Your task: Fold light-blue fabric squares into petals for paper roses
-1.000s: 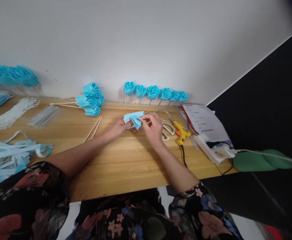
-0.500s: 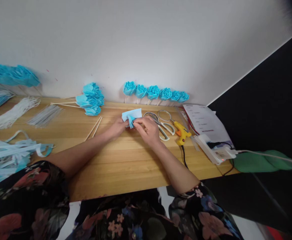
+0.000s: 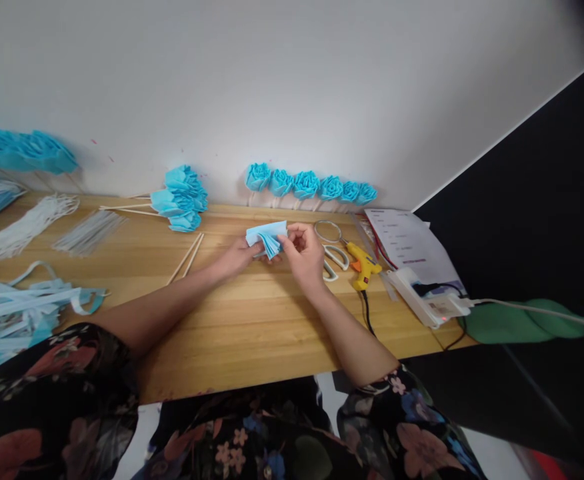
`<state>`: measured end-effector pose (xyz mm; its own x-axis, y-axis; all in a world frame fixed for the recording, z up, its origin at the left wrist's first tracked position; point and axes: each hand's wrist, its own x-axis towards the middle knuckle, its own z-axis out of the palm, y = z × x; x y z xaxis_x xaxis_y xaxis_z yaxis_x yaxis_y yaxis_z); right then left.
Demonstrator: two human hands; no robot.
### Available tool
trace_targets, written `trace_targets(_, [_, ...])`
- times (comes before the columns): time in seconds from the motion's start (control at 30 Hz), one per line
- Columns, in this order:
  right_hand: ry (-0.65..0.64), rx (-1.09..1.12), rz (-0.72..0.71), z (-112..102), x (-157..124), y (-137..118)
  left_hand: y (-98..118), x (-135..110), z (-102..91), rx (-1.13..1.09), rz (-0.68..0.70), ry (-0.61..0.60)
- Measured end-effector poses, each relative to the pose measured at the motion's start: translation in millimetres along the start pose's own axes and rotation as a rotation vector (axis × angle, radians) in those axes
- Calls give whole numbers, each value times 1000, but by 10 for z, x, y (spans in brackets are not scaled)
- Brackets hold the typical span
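Observation:
Over the middle of the table I hold a folded piece of light blue fabric (image 3: pixel 268 231) in both hands. Its pleats fan out toward me at the lower edge. My left hand (image 3: pixel 241 258) pinches its left side, thumb on top. My right hand (image 3: pixel 303 252) is closed on the right side, with thumb and fingers at the pleats. Some fingertips are hidden behind the fabric. Just right of my right hand lie scissors (image 3: pixel 336 257) with white handles, their blades mostly covered by the hand.
Blue fabric roses (image 3: pixel 306 185) on sticks lean along the wall; more flowers (image 3: pixel 185 193) lie left of them. A yellow glue gun (image 3: pixel 365 265), a power strip (image 3: pixel 429 300) and papers (image 3: pixel 409 240) are at right. Wooden sticks (image 3: pixel 186 258), wires (image 3: pixel 89 232) and fabric scraps (image 3: pixel 27 310) lie left.
The blue fabric has tilted, and its pleats now spread wider toward the right. My right hand has shifted slightly right, covering more of the scissors.

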<state>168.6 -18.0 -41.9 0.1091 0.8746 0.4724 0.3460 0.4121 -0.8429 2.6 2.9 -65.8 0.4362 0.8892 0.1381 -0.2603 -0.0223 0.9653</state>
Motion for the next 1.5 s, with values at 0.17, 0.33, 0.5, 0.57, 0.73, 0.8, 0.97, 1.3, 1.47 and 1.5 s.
trace_targets(0.17, [29, -113, -116, -33, 29, 1, 52, -19, 7, 66, 7, -47])
trace_targets(0.33, [28, -208, -218, -64, 25, -61, 66, -31, 2, 87, 10, -55])
trace_targets(0.5, [-2, -290, -294, -78, 18, -62, 45, -19, 0, 87, 19, -47])
trace_targets(0.57, [2, -286, -305, -77, 19, -52, 33, -14, -5, 75, 18, -46])
trace_targets(0.73, [32, -208, -243, -53, 12, -24, -7, -1, -28, 46, 11, -49])
trace_targets(0.8, [36, -198, -187, -42, 6, -18, -20, 4, -34, 43, 9, -45])
trace_targets(0.97, [51, -182, -143, -35, 1, -33, -15, 3, -26, 43, -13, -38])
trace_targets(1.3, [52, -245, -208, -70, 14, -63, 4, 0, -23, 33, -38, -22])
trace_targets(1.47, [31, -342, -357, -101, 11, -122, -15, 11, -45, 69, -10, 26])
trace_targets(1.5, [9, -358, -388, -101, 8, -132, -22, 16, -51, 77, -4, 44])
